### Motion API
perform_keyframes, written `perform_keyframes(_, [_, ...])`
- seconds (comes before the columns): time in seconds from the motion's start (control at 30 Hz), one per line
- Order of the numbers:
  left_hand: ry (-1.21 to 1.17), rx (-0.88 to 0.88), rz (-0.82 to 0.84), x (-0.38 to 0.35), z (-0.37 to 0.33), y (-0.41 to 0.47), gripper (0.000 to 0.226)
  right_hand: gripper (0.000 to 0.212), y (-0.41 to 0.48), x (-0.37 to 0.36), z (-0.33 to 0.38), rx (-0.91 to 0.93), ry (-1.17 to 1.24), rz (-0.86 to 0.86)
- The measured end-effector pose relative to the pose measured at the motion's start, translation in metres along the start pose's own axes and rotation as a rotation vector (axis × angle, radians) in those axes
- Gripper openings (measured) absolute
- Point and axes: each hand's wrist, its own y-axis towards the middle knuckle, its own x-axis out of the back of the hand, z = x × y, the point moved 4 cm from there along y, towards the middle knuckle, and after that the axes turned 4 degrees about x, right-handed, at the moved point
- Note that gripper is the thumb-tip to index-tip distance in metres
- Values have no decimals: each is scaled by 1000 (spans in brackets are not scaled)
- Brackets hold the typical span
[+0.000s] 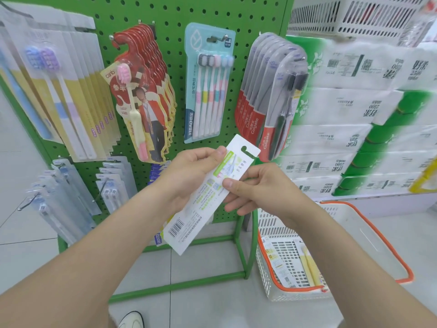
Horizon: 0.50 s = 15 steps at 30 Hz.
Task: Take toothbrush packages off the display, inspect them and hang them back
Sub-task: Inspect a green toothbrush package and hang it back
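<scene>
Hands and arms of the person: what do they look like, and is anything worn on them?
The left hand and right hand wear no gloves, rings or watch. No sleeve shows on either forearm up to the picture's edge. The visible thumbnails are short and unpainted.

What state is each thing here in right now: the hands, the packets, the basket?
held package: off the display, tilted, barcode side facing the camera.
left hand: grips the package's upper part.
right hand: pinches its right edge.
red packs: hanging on a hook.
teal pack: hanging.
Colgate packs: hanging, stacked.
basket: on the floor, packages inside.
</scene>
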Motion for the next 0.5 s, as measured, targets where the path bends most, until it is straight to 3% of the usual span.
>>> perform_keyframes(0.13, [137,-78,-45,8,-5,2,32,41,1,11,6,32,37,-150])
perform_keyframes(0.27, [197,-86,-23,6,-8,-1,31,23,2,17,5,102,112,-243])
perform_keyframes(0.5, [336,-78,-46,12,-11,1,14,20,3,27,2,96,226,-342])
